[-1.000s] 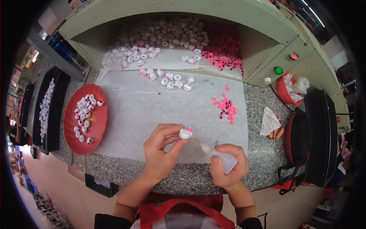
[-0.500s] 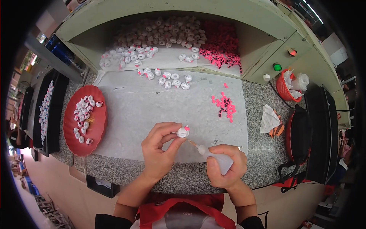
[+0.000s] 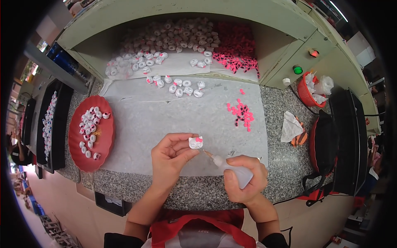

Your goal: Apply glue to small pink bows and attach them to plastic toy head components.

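Between the thumb and fingers of my left hand (image 3: 170, 155) is a small white cat-head figure (image 3: 195, 143) with a pink bow on it. My right hand (image 3: 247, 178) grips a translucent white squeeze bottle (image 3: 237, 173). The bottle's thin nozzle (image 3: 208, 154) points up and left, close to the figure but a little apart from it. Both hands are over the near part of a white paper sheet (image 3: 165, 118). Beyond them, several white figures (image 3: 187, 89) lie near the sheet's far edge, and small pink and black pieces (image 3: 242, 115) are scattered at right.
A red scalloped dish (image 3: 108, 142) of white figures stands at left. On the far shelf are piles of white figures (image 3: 178, 33) and pink pieces (image 3: 236, 62). At right are a red basket (image 3: 304, 94) with bottles, a crumpled tissue (image 3: 291, 127) and a black-and-red bag (image 3: 323, 144).
My left hand has turned the figure, so more of its front and bow shows. The bottle stays almost in place, its nozzle slightly farther from the figure.
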`<state>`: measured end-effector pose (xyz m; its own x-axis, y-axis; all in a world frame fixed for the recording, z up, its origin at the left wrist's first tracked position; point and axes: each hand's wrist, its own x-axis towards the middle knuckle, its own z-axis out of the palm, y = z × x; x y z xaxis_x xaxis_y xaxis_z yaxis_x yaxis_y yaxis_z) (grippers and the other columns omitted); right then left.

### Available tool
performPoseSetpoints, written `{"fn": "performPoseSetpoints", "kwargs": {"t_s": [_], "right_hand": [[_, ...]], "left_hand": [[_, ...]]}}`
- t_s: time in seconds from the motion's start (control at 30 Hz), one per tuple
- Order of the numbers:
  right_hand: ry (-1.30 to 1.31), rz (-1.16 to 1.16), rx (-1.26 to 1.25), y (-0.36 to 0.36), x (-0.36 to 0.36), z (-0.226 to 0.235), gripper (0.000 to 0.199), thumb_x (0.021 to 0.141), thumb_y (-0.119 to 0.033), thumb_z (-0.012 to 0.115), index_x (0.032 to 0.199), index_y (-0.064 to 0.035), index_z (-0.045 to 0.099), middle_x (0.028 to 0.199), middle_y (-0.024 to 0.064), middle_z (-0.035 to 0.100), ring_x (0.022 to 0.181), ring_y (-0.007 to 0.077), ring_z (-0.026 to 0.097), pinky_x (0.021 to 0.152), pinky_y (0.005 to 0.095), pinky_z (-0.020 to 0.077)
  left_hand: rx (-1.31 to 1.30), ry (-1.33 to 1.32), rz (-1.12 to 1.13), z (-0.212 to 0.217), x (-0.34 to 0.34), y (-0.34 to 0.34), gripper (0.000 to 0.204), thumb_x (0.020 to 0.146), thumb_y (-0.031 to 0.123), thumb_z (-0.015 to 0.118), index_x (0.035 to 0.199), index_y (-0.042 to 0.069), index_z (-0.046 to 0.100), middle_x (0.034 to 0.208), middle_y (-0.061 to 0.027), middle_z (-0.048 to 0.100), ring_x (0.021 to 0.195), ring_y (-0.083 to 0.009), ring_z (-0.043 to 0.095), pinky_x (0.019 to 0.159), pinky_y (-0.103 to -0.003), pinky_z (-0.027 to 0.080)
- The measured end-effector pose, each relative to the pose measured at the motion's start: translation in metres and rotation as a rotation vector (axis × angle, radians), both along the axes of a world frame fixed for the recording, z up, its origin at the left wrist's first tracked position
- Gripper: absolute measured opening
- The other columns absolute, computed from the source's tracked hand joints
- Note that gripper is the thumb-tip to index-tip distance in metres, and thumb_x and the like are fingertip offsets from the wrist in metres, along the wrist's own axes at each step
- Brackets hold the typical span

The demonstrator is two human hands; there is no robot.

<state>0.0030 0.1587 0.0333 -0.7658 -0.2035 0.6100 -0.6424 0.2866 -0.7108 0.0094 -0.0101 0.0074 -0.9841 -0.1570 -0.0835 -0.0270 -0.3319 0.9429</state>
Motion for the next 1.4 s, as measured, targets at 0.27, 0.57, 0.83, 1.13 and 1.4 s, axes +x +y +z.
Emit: {"fn": "performPoseSetpoints", "kwargs": {"t_s": [0.27,0.57,0.83,1.13,1.4], "right_hand": [[-0.009,-0.045,0.006,-0.001,-0.001,-0.003,0.02,0.064,-0.003,0.057,0.083,0.0003,0.054,0.072,0.0117,0.061,0.059,0.0191,0.059,0.055,0.0266,0.0472],[-0.049,-0.027,0.023,0.002,0.0,0.0,0.018,0.066,-0.006,0.058,0.082,0.0,0.055,0.072,0.0114,0.061,0.059,0.0192,0.06,0.055,0.0269,0.0474],[-0.085,-0.025,-0.011,0.002,0.0,-0.002,0.017,0.068,-0.007,0.058,0.082,0.0007,0.055,0.071,0.012,0.06,0.058,0.0185,0.06,0.055,0.0265,0.0476],[-0.555,-0.16,-0.595,0.052,-0.043,0.0,0.031,0.076,-0.016,0.056,0.098,0.0058,0.054,0.075,0.0105,0.06,0.055,0.0161,0.057,0.047,0.0235,0.0454],[-0.676,-0.408,0.007,0.067,-0.077,-0.073,0.02,0.07,-0.015,0.062,0.085,-0.0037,0.055,0.081,0.0137,0.061,0.071,0.0251,0.062,0.056,0.0292,0.049]], "left_hand": [[0.042,0.001,-0.021,-0.003,-0.002,-0.001,0.032,0.068,-0.013,0.058,0.098,-0.004,0.051,0.097,-0.0153,0.059,0.088,-0.0189,0.059,0.076,-0.028,0.049],[0.034,0.012,-0.001,-0.006,0.0,-0.002,0.032,0.068,-0.014,0.058,0.098,-0.004,0.051,0.098,-0.0157,0.059,0.088,-0.0196,0.059,0.076,-0.029,0.049],[0.042,0.015,-0.05,-0.006,-0.002,0.0,0.032,0.069,-0.014,0.058,0.099,-0.004,0.051,0.098,-0.0165,0.058,0.088,-0.0196,0.059,0.077,-0.029,0.05],[0.071,0.012,-0.022,-0.011,-0.002,-0.001,0.03,0.069,-0.013,0.059,0.097,-0.004,0.051,0.097,-0.0141,0.059,0.088,-0.0173,0.058,0.076,-0.026,0.048],[0.047,-0.087,-0.032,-0.001,-0.001,0.008,0.028,0.068,-0.013,0.056,0.093,-0.002,0.051,0.089,-0.009,0.058,0.082,-0.018,0.06,0.073,-0.025,0.046]]}}
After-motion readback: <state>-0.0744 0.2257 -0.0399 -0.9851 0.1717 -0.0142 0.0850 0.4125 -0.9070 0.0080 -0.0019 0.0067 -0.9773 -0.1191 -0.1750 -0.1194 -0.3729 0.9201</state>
